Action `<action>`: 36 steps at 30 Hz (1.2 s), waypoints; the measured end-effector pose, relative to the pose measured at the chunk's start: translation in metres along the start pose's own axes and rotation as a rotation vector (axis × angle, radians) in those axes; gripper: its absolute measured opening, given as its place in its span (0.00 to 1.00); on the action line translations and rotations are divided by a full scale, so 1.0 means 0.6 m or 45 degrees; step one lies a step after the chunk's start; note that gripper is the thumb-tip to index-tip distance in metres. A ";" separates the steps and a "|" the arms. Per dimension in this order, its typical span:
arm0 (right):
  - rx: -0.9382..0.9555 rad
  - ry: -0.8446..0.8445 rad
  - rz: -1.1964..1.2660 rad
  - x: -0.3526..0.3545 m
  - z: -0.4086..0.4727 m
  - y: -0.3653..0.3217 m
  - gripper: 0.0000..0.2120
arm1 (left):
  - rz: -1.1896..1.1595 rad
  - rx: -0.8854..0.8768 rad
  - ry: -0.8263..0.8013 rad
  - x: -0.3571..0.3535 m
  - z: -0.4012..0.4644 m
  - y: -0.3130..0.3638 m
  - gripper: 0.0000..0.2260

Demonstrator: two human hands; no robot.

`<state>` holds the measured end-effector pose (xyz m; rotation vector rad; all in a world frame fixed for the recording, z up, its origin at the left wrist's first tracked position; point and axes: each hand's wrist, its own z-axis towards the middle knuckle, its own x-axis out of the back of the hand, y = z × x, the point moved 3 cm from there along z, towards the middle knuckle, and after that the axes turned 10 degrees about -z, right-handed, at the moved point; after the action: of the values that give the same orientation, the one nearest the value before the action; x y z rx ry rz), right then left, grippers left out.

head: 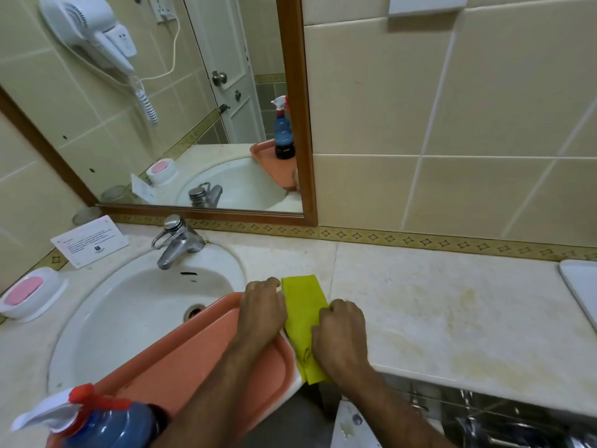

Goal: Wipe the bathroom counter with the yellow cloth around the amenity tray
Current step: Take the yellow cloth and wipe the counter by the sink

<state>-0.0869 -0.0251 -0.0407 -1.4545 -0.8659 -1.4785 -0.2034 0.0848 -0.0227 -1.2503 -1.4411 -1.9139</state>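
From the head camera, looking down, a folded yellow cloth [303, 321] lies flat on the pale counter [452, 318], just to the right of the white sink [135, 305]. The cloth is long and thin, and its near end hangs a little over the front edge of the counter. The right hand [340, 334] sits on the right side of the cloth with its fingers curled in tight together, knuckles up, pressing on the cloth. The left hand [263, 310] is just beside the cloth on its left, fingers bent and close together; its fingertips seem to touch the cloth's edge, but I cannot tell if they pinch it. The left hand rests over the far corner of a pink tray [193, 357], which lies across the front of the sink, partly over the bowl. A blue spray bottle [97, 418] with a red and white top stands at the near left end of the tray. The counter to the right of the cloth has yellow-brown stains. At the back of the sink is a shiny tap [176, 240]. A white paper card [90, 244] stands to the left of it, and a white soap dish [30, 294] with pink soap sits near the left edge. A mirror [161, 108] with a brown frame hangs above the sink. A white tray edge [581, 286] shows at the far right.
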 end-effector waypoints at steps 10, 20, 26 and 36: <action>0.275 -0.015 0.089 -0.098 0.092 -0.079 0.29 | 0.222 -0.076 -0.001 -0.022 0.001 -0.038 0.25; 0.006 0.052 0.077 -0.088 0.098 0.074 0.28 | 0.230 -0.173 -0.176 -0.089 0.011 0.070 0.27; -0.141 0.062 -0.043 -0.070 0.104 0.261 0.27 | 0.253 -0.340 -0.210 -0.171 -0.020 0.116 0.35; -0.424 -0.022 -0.218 -0.024 0.058 0.598 0.26 | 0.239 -0.361 -0.133 -0.195 -0.019 0.106 0.33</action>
<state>0.2554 -0.1295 -0.0855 -1.6682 -0.7972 -1.8071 -0.1006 0.0312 -0.0898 -1.5745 -1.0806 -1.9969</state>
